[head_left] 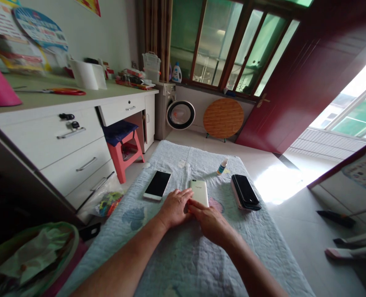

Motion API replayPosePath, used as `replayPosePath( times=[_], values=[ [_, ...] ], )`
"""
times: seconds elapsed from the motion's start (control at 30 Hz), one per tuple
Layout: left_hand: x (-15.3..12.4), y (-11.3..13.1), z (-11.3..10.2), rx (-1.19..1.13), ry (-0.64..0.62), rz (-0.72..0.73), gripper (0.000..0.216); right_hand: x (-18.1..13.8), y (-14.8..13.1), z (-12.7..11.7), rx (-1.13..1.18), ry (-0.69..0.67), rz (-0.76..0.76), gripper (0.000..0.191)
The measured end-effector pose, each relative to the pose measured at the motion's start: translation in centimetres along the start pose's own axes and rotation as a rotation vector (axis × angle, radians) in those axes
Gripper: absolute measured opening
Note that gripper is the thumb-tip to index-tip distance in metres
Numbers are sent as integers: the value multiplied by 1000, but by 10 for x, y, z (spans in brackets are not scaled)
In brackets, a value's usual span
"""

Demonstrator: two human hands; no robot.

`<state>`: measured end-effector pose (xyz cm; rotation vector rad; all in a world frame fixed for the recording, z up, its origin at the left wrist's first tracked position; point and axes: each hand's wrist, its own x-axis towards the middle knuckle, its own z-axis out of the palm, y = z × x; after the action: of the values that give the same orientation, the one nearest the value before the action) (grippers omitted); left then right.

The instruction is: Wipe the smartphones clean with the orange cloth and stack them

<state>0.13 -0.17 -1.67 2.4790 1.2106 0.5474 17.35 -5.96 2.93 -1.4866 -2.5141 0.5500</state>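
Note:
A white smartphone (200, 189) lies on the cloth-covered table with its back up. My left hand (176, 208) is at its left edge, fingers bent over that side. My right hand (210, 220) grips the lower left corner, its fingertips close against those of my left hand. The fingers partly hide this corner, so I cannot see exactly how they press it. Left of my hands, another smartphone (158, 184) with a dark screen and white frame lies face up. To the right sits a stack of dark phones (245, 190).
A small spray bottle (222, 166) stands toward the table's far right. The table wears a pale quilted cloth (183, 156). On the left are a white desk (77, 144), a red stool (125, 152) and a filled waste basket (74, 243). Brushes (337, 218) lie at right.

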Motion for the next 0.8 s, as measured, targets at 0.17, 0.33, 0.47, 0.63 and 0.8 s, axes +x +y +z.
replayPosePath(
  times=[0.17, 0.33, 0.47, 0.63, 0.8],
  values=[
    [0, 1, -6, 43, -36, 24, 60, -12, 4, 4, 39, 37, -27, 58],
    [1, 1, -11, 41, -76, 27, 69, -18, 18, 3, 90, 165, 51, 32],
    [1, 2, -13, 40, -70, 12, 56, -21, 26, 4, 120, 229, 131, 29],
    [3, -1, -6, 50, -25, 23, 40, -14, 25, 11, 86, 301, 129, 33],
    [4, -5, -2, 46, -33, 7, 40, -3, 19, 18, 54, 327, 92, 31]
  ],
)
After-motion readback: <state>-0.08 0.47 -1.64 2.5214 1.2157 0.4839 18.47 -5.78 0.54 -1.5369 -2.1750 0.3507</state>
